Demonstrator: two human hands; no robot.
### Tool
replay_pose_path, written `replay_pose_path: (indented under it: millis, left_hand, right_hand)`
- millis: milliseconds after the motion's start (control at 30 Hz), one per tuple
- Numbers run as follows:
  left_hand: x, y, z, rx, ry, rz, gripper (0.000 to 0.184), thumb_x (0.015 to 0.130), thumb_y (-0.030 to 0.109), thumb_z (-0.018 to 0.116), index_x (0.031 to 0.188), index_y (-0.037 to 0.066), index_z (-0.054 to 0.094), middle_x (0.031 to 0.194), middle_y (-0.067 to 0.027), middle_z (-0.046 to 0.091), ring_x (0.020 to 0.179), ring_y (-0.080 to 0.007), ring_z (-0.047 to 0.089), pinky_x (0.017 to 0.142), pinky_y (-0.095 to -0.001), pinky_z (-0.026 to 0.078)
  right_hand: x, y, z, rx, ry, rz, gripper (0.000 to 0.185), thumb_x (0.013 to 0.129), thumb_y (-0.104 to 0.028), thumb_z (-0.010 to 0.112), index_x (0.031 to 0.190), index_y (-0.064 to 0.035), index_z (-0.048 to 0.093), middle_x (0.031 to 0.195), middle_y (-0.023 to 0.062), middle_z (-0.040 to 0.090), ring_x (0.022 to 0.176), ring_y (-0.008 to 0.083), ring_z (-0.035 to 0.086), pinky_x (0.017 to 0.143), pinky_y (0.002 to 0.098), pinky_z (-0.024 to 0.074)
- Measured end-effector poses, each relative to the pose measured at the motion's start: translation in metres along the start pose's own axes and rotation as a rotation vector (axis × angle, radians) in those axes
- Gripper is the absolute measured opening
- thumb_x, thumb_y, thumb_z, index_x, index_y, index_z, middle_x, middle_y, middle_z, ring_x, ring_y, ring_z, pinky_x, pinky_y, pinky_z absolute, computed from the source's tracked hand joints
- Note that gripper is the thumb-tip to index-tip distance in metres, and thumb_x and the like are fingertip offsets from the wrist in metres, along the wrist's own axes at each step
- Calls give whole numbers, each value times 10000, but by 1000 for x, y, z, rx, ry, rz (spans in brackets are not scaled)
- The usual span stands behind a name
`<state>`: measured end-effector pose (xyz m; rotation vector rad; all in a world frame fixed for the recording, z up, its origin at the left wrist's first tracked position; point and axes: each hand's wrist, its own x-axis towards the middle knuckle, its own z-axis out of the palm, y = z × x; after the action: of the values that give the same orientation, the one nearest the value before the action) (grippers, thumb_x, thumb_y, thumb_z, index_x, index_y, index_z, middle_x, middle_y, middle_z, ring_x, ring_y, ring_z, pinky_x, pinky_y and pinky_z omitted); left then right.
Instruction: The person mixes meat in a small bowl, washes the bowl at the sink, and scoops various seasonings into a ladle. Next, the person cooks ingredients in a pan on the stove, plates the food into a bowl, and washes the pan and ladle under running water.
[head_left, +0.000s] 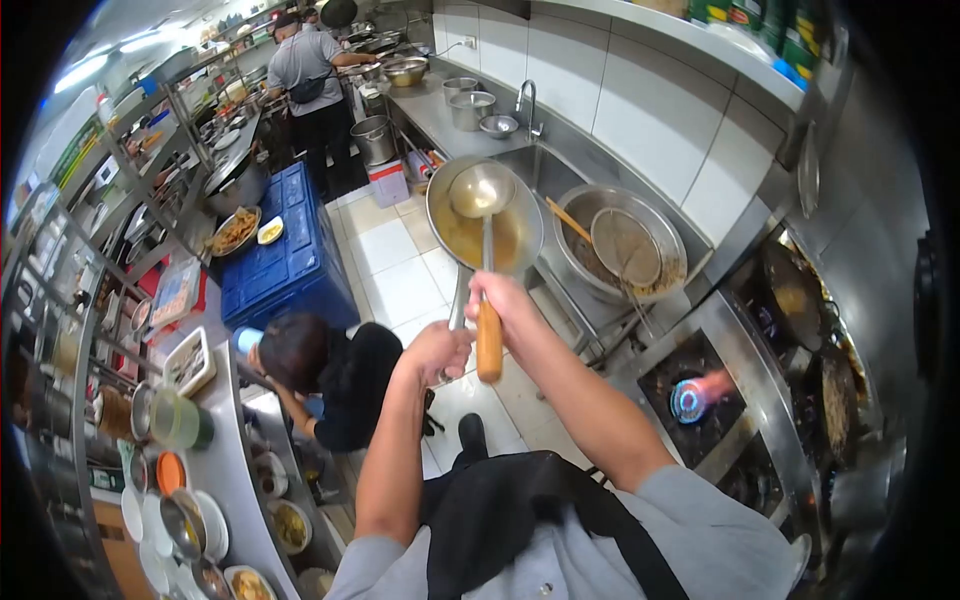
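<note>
My left hand (440, 352) is closed round the metal handle of a wok (534, 232), which is held up in front of me. Yellowish-brown liquid (462, 240) lies in the wok. My right hand (505, 306) grips a ladle (488, 335) by its wooden handle. The ladle's round metal bowl is over the far part of the wok; whether it touches the wok, I cannot tell. To the right of the wok stands a large metal basin (672, 225) with a round mesh strainer (627, 246) and a wooden-handled utensil (568, 219) in it.
A stove burner (690, 400) burns with a blue flame at my right. The sink (535, 165) lies beyond the wok. One person (350, 385) crouches close at my left; another (305, 75) stands at the far end. A blue cooler (290, 255) and a bowl-laden counter (235, 440) are leftward.
</note>
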<state>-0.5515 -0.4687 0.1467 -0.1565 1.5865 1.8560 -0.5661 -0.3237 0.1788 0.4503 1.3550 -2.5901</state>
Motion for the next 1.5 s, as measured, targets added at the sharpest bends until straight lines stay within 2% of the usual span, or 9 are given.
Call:
replay_pose_path:
  millis: [133, 267, 400, 500, 667, 833, 1167, 1400, 1500]
  left_hand:
    - [112, 77, -28, 96, -42, 45, 142, 900, 54, 575, 793, 35, 483, 614, 3, 424, 442, -85, 348, 374, -260, 265]
    - [214, 145, -56, 161, -154, -49, 216, 900, 63, 576, 705, 48, 483, 595, -2, 418, 435, -106, 353, 373, -272, 273]
    - [285, 189, -69, 454, -101, -96, 290, 897, 117, 595, 645, 79, 456, 539, 7, 406, 411, -100, 373, 363, -275, 226]
    - [322, 207, -83, 464, -136, -115, 287, 904, 143, 607, 662, 76, 469, 547, 4, 422, 416, -105, 392, 353, -279, 231]
    - [426, 202, -117, 347, -285, -256, 184, 916, 103, 596, 769, 17, 526, 620, -38, 475, 441, -118, 423, 360, -277, 320]
    - [477, 227, -119, 300, -406, -464, 184, 952, 97, 560, 822, 74, 433, 605, 40, 379, 437, -49, 316, 361, -228, 254]
    - [598, 263, -148, 410, -682, -676, 229, 953, 169, 571, 760, 88, 476, 575, 41, 412, 422, -53, 365, 342, -225, 267]
    - [669, 315, -163, 419, -938, -840, 343, 911, 304, 589, 641, 172, 424, 527, 58, 396, 413, -42, 381, 316, -223, 170]
    - [680, 325, -162, 311, -913, -999, 259, 982, 139, 520, 745, 99, 423, 578, 42, 368, 434, -66, 306, 376, -229, 248]
  right_hand:
    - [121, -70, 30, 99, 165, -50, 95, 788, -96, 559, 765, -12, 521, 577, 102, 499, 468, 203, 517, 440, 373, 445]
    - [184, -162, 4, -476, 320, -141, 69, 770, -137, 598, 785, -72, 580, 581, 61, 524, 512, 189, 558, 498, 345, 476]
    - [189, -258, -67, -708, 67, -108, 117, 762, -156, 629, 698, -63, 598, 573, 57, 556, 511, 183, 568, 492, 325, 458]
    - [210, -314, -107, -1210, 231, 216, 136, 753, -151, 629, 686, -33, 641, 567, 88, 582, 487, 200, 577, 484, 344, 461]
    - [258, -329, -132, -1738, 237, 477, 233, 742, -205, 647, 751, 24, 693, 663, 150, 659, 578, 241, 657, 546, 376, 503]
    - [357, -311, -193, -1679, 279, 820, 287, 740, -236, 665, 749, 51, 678, 651, 147, 647, 586, 240, 649, 532, 395, 487]
    - [425, -271, -222, -2153, -112, 866, 259, 805, -210, 608, 919, -8, 723, 947, 215, 696, 903, 383, 672, 760, 482, 538]
    - [687, -286, -126, -1480, 556, -226, 155, 873, -153, 549, 832, -15, 606, 869, 194, 657, 810, 392, 637, 743, 469, 514]
    - [748, -290, -151, -1939, 953, -337, 153, 867, -149, 561, 820, -12, 611, 910, 179, 674, 827, 376, 650, 766, 458, 519]
